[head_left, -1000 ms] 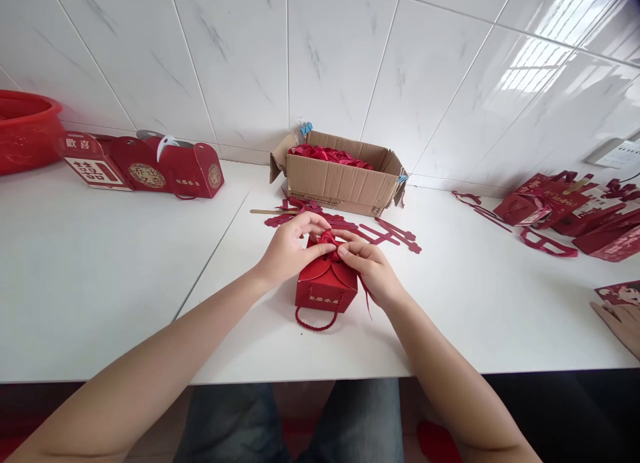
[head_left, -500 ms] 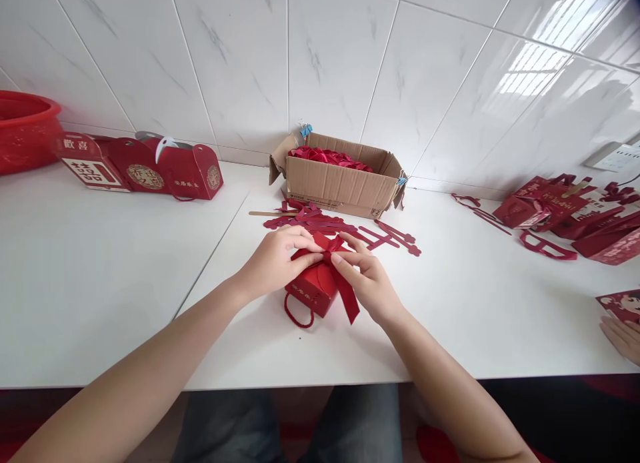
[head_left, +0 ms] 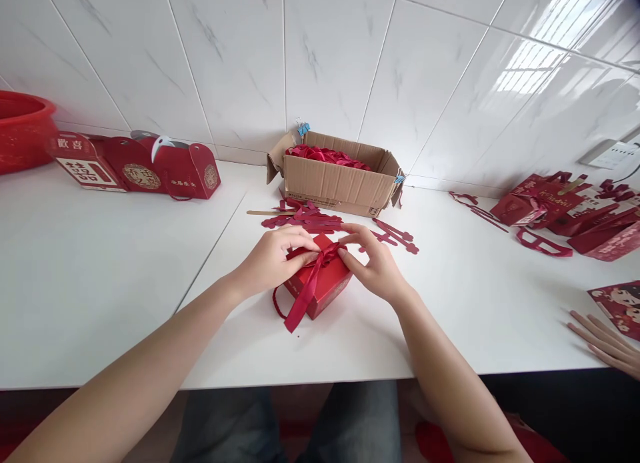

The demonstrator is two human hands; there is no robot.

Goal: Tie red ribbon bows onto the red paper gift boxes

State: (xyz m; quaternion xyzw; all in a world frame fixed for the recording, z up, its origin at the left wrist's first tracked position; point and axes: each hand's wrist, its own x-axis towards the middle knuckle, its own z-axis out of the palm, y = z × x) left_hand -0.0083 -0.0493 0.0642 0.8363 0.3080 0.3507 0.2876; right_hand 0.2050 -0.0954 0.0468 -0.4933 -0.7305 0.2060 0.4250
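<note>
A small red gift box (head_left: 330, 286) stands on the white table in front of me, with a twisted red cord handle at its left side. Across its top lies a dark red ribbon (head_left: 304, 299), gathered in a bow, one tail hanging down over the front. My left hand (head_left: 280, 253) pinches the ribbon's left loop between thumb and fingers. On the other side, my right hand (head_left: 373, 259) has its thumb and fingertips closed on the ribbon's right loop. My fingers hide part of the knot.
Behind the box lie loose red strips (head_left: 305, 217) and a cardboard carton (head_left: 340, 183) of red ribbon. Folded gift boxes (head_left: 185, 173) stand left, beside a red basin (head_left: 23, 133). Finished-looking red bags (head_left: 560, 206) sit right. Another person's hand (head_left: 607, 343) rests near a printed red box (head_left: 620, 306).
The ribbon tail has swung from the right of the box to its front left. My right fingers have shifted on the bow. The other person's hand has moved further into view.
</note>
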